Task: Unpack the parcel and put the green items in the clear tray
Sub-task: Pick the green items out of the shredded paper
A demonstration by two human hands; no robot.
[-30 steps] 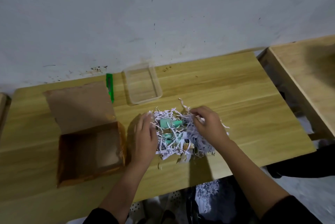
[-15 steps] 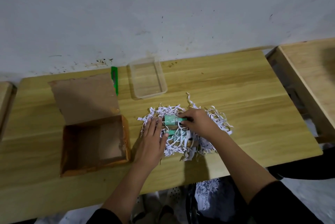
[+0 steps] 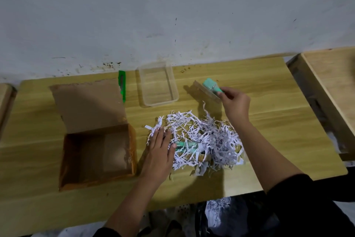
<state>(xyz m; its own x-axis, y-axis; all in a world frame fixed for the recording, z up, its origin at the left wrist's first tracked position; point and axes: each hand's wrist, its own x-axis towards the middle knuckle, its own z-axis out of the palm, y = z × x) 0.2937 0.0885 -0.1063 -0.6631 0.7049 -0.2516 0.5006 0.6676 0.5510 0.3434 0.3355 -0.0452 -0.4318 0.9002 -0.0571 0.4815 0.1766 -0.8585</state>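
Right hand (image 3: 235, 102), pinching green item (image 3: 211, 86), now lifting out of shredded paper (image 3: 197, 137) toward clear tray (image 3: 173, 91) at 9 o'clock. Left hand (image 3: 160, 150) pressing flat, fingers spread, holding nothing.

Wood table (image 3: 269, 121) w/ open box (image 3: 96, 156), clear tray (image 3: 157, 85), shredded paper (image 3: 201, 137), green cutter (image 3: 122, 85).

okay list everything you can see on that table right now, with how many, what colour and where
cardboard box: one, brown, open, table's left
utility knife: one, green, between box flap and tray
clear tray: one, transparent, nothing in it, table's back
shredded paper: one pile, white, table's middle
green item on card: one, mint, held right of the tray
green item in shreds: at least one, mint, partly buried
left hand: flat on the pile's left edge
right hand: gripping the carded item
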